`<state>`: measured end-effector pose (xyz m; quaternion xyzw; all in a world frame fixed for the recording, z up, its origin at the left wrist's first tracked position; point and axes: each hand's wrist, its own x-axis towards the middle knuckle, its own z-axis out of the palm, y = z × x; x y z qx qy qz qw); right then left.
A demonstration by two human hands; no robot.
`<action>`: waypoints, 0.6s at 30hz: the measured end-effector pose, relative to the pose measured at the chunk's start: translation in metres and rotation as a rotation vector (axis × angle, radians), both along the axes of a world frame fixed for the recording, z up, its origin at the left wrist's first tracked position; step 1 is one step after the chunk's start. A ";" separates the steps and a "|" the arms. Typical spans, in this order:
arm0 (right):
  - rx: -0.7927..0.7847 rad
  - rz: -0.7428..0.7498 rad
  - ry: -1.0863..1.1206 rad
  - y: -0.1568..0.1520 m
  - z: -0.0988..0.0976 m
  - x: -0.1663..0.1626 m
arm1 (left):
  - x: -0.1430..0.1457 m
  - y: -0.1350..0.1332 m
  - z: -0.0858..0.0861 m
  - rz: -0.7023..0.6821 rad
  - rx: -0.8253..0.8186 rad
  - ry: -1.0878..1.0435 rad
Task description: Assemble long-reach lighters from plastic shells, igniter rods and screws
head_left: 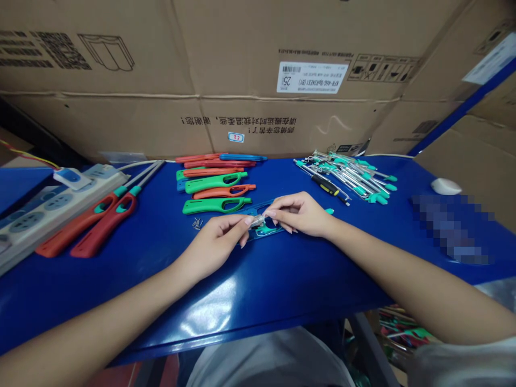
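Observation:
My left hand (220, 242) is closed in a pinch on a small clear-and-silvery lighter part (257, 221). Right beside it, the thumb and fingertips of my right hand (298, 214) are pressed together at the part's other end; what they grip is too small to make out. Beneath both hands lies a blue lighter handle shell (262, 207), largely covered by my fingers, with teal pieces and a thin pale wire in it. Several tiny screws (197, 223) lie left of my left hand.
Green, orange and blue lighter handles (217, 205) lie stacked behind my hands. Metal lighter rods with teal ends (358, 174) and a black-and-yellow screwdriver (325, 185) are at back right. Two red-orange lighters (107, 223) rest beside a power strip (52, 207). Cardboard (242, 70) walls the back.

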<state>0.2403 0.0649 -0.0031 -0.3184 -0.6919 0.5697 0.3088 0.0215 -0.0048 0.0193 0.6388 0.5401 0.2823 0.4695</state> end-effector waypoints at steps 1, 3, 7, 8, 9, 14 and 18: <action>0.017 0.003 0.006 0.000 0.000 0.000 | 0.000 0.000 0.000 0.003 -0.003 -0.001; 0.048 0.008 0.017 0.001 0.000 0.000 | 0.000 0.000 0.001 0.004 -0.003 -0.007; 0.083 0.002 0.017 0.002 -0.001 0.000 | -0.001 0.001 0.000 -0.002 0.007 -0.016; 0.074 -0.001 0.010 0.002 -0.001 0.000 | -0.001 0.002 -0.001 -0.003 0.006 -0.016; 0.058 -0.005 0.002 0.003 -0.001 0.000 | -0.001 0.002 -0.001 -0.002 0.007 -0.014; -0.018 -0.007 0.017 0.001 0.000 -0.001 | -0.002 0.003 -0.003 -0.007 0.015 -0.013; 0.018 -0.030 0.046 0.000 -0.001 -0.003 | -0.001 0.003 -0.003 -0.002 0.007 -0.005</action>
